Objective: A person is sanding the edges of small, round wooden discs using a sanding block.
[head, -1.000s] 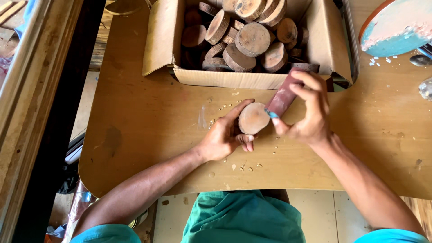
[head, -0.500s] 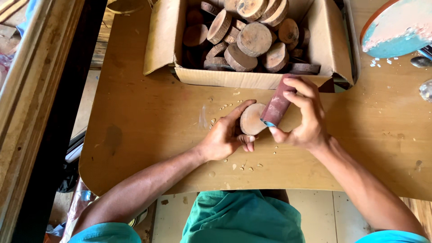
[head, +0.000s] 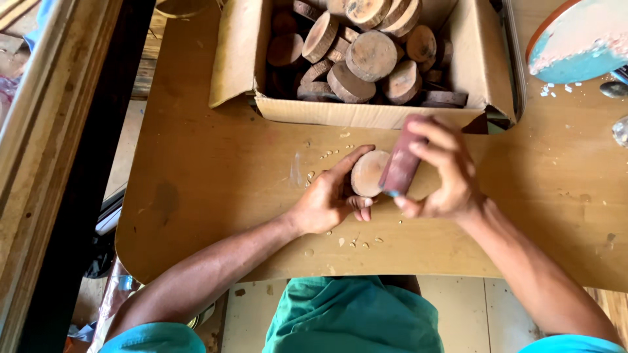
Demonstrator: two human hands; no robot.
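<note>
Right hand (head: pixel 441 173) has slid back toward the disc since a second ago; the block now covers the disc's right edge instead of sitting up near the box. Left hand hasn't shifted.

Right fingers clenched round a reddish-brown sanding block (head: pixel 400 160), thumb below, fingers over the top, block tilted and pressed on the wood disc (head: pixel 367 173). Blue bit shows at the block's lower end.

Left hand (head: pixel 327 199) grips the disc: thumb along its upper left rim, fingers curled under its lower edge, holding it down on the table (head: pixel 196 183).

Disc is pale, round, roughly mid-table, just short of the box's near wall.

Small wood chips (head: pixel 356 242) scattered on the surface around both hands, more toward the near edge.

Cardboard box (head: pixel 239 59) at the far edge, flaps open, full of similar wood slices (head: pixel 371 55) with bark rims, piled loosely.

Far right corner: round stool top or lid with peeling light-blue paint (head: pixel 579 42), flakes beside it.

Left of the table, a wooden beam (head: pixel 46 150) runs along.
</note>
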